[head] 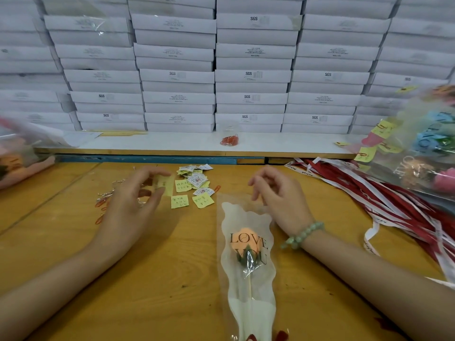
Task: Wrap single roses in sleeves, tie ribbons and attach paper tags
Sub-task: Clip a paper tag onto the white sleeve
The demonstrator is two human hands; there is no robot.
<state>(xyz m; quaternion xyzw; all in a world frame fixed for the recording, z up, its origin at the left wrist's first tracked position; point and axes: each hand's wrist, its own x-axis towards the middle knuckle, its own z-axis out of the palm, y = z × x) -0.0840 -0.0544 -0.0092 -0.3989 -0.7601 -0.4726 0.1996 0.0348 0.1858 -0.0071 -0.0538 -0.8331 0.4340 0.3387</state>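
An orange rose (242,242) lies in a clear sleeve (248,286) printed "LOVE YOU", stem toward me, on the wooden table (172,279). My right hand (278,195) hovers at the sleeve's top edge with loosely curled fingers and holds nothing I can see. My left hand (134,200) is blurred, its thumb and fingers spread apart around a yellow paper tag (164,184) on the table. More yellow and white tags (194,187) lie scattered just right of it. A pile of red and white ribbons (394,205) lies to the right.
Red paper clips (101,210) and silvery twist wire lie left of my left hand. A small bag of clips (230,140) sits on the white shelf (172,143). Bags of wrapped roses stand at far right (430,148) and far left (17,153). Stacked white boxes (251,77) fill the back.
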